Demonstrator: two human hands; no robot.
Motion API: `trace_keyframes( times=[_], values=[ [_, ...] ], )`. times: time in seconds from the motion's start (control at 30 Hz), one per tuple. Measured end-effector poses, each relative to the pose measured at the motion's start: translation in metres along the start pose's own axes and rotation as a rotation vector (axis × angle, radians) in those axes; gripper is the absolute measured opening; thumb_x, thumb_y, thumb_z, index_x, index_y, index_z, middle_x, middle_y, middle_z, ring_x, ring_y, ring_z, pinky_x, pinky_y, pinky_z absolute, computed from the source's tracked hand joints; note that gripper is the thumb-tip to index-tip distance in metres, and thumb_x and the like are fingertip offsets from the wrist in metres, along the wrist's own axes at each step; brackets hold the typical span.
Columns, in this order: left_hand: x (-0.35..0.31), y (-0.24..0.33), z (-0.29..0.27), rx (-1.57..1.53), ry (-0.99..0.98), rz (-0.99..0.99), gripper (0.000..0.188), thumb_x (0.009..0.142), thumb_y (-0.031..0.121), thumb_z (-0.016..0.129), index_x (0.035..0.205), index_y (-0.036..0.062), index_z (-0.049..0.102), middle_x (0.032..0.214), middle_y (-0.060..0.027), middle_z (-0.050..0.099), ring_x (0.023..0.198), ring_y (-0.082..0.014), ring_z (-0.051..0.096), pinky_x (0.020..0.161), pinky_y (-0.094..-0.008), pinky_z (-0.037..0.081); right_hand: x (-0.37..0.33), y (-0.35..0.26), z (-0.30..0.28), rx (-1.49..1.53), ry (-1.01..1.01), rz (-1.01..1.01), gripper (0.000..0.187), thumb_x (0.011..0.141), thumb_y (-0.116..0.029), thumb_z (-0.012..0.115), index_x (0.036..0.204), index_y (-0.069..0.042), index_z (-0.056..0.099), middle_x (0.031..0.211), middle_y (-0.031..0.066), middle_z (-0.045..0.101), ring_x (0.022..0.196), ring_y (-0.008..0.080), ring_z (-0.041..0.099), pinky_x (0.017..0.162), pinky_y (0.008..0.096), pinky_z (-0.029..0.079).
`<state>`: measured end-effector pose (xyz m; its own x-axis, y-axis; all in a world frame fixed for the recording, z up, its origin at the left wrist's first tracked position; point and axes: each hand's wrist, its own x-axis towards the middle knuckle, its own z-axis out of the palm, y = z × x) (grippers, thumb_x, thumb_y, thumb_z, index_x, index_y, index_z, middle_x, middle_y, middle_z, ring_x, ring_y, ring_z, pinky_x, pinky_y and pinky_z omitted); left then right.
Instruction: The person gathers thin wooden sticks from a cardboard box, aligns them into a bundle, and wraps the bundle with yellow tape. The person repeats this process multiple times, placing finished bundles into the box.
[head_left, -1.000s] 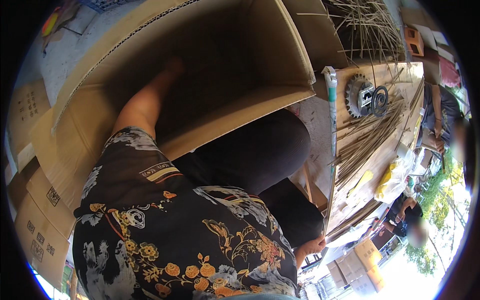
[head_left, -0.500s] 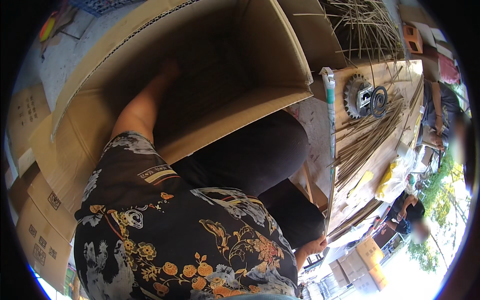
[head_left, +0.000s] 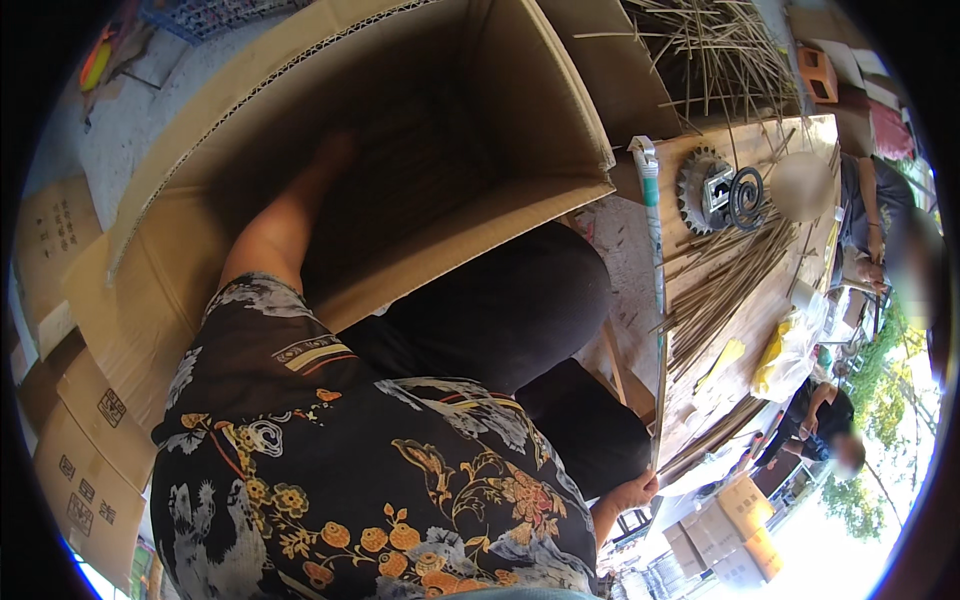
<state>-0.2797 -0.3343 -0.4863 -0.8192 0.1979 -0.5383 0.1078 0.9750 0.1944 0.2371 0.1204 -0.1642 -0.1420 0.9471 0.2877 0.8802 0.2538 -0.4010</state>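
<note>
My left arm reaches down into a large open cardboard box [head_left: 560, 100], and my left hand [head_left: 335, 150] is a dim shape near its inner wall. Shadow hides the fingers, so neither their pose nor anything in them can be made out. Low on the right, my right hand [head_left: 632, 492] grips the near edge of a wooden table [head_left: 715, 400], its fingers closed at the border. Across my lap lies dark cloth [head_left: 510, 300], beside the box's lower rim.
On the table lie a bundle of thin brown sticks [head_left: 735, 285], a toothed metal wheel [head_left: 700, 190], a black coil [head_left: 748, 198] and a yellow-and-white plastic bag [head_left: 785, 355]. More sticks [head_left: 715, 50] fill a box beyond. Cartons [head_left: 95, 440] stand left; people sit right.
The view has shifted slightly, so the table and box sit a little further left. Both hands stay in nearly the same places.
</note>
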Motion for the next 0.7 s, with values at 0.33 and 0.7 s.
trace_keyframes(
  times=[0.33, 0.7],
  values=[
    [-0.019, -0.024, 0.005, -0.263, 0.17, 0.187, 0.035, 0.088, 0.018, 0.034, 0.118, 0.0088, 0.048, 0.114, -0.0211, 0.05, 0.106, -0.0352, 0.048, 0.09, -0.0427, 0.039, -0.009, -0.023, 0.012, 0.144, 0.016, 0.019, 0.022, 0.084, -0.019, 0.054, 0.077, 0.002, 0.055, 0.074, 0.0055, 0.053, 0.068, 0.0144, 0.046, 0.066, 0.027, 0.041],
    [-0.058, 0.013, -0.062, -0.287, 0.16, 0.251, 0.026, 0.081, 0.017, 0.044, 0.102, 0.0053, 0.054, 0.098, -0.0233, 0.056, 0.095, -0.0381, 0.054, 0.081, -0.0444, 0.042, -0.011, -0.027, 0.027, 0.483, 0.068, 0.016, 0.014, 0.085, -0.013, 0.051, 0.082, 0.001, 0.053, 0.072, 0.0025, 0.049, 0.065, 0.0113, 0.043, 0.061, 0.0246, 0.039]
  ],
)
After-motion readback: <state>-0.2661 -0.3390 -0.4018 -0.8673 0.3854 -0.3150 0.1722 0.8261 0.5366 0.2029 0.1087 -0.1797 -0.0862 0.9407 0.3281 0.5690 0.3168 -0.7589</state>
